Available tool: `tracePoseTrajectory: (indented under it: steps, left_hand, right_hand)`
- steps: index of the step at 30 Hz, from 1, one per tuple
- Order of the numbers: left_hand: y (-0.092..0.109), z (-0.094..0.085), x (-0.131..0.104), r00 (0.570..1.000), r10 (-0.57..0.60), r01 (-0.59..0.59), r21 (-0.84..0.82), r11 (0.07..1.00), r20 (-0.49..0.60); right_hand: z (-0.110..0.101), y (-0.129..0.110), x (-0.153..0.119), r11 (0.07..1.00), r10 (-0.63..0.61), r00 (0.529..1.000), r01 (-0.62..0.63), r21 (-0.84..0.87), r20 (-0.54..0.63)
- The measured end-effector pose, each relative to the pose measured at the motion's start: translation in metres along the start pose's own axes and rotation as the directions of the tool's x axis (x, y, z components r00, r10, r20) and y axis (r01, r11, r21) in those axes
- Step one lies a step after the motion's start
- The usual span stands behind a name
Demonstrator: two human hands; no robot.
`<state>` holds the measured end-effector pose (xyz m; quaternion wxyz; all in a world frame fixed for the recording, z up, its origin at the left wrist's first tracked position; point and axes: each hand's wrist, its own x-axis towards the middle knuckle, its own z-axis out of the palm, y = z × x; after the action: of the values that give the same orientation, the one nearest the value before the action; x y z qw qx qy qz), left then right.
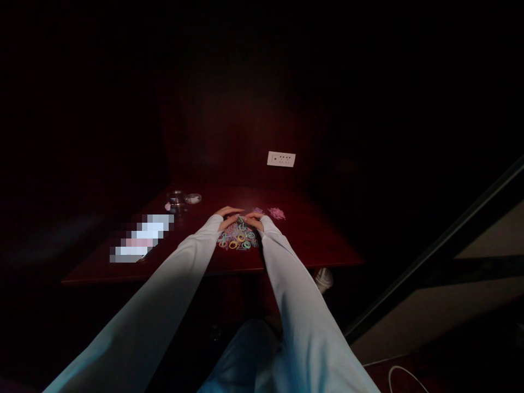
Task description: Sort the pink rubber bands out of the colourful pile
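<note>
A loose heap of small coloured bands and rings [238, 237] lies near the front edge of the dark red table [303, 240]. My left hand [229, 216] curves round the heap's far left side with its fingers stretched out to the right. On the right, my right hand [254, 220] rests at the heap's far edge, its fingertips among the bands. Whether those fingertips pinch a band is too small to tell. Just beyond my right hand lie a small purple pile [258, 210] and a pink pile [277, 213] of bands.
Clear round containers [176, 197] and a lid-like dish [194, 199] stand at the back left. A blurred-out bright flat object [143, 237] lies at the left. A socket panel [281, 159] is on the back wall. A whitish cup-like object [324, 278] shows below the table's right front.
</note>
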<state>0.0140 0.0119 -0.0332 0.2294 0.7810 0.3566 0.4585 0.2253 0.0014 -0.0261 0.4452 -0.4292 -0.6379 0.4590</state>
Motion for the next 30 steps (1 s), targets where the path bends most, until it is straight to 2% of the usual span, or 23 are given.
tracePoseTrajectory:
  steps: [4, 9, 15, 20, 23, 30]
  left_hand:
    - [-0.008, 0.002, 0.003, 0.999, 0.048, -0.047, -0.038, 0.998, 0.01]
    - [-0.014, 0.004, 0.004, 0.999, 0.03, -0.031, -0.018, 0.999, -0.009]
    - [-0.007, 0.003, 0.001, 0.999, 0.04, -0.038, -0.034, 0.999, 0.037]
    - [-0.004, 0.005, 0.0, 0.999, 0.039, -0.038, -0.04, 0.998, 0.008]
    - [-0.012, 0.007, 0.003, 0.999, 0.038, -0.038, -0.03, 0.999, 0.02]
    - [-0.031, 0.008, 0.008, 0.997, 0.058, -0.057, -0.01, 0.998, 0.05]
  right_hand:
    - [0.001, 0.0, -0.001, 0.998, -0.004, 1.0, 0.005, -0.058, 0.012]
    - [0.002, 0.004, 0.001, 1.0, -0.002, 1.0, 0.002, 0.022, 0.007]
    - [0.001, -0.002, 0.0, 0.999, -0.029, 1.0, 0.029, 0.047, 0.0]
    - [0.005, -0.002, 0.001, 0.996, 0.001, 1.0, -0.002, 0.087, 0.018]
    - [0.006, 0.0, 0.003, 0.996, 0.003, 0.999, -0.007, 0.087, 0.046]
    - [0.005, -0.003, 0.002, 0.997, -0.013, 0.999, 0.01, 0.077, 0.033]
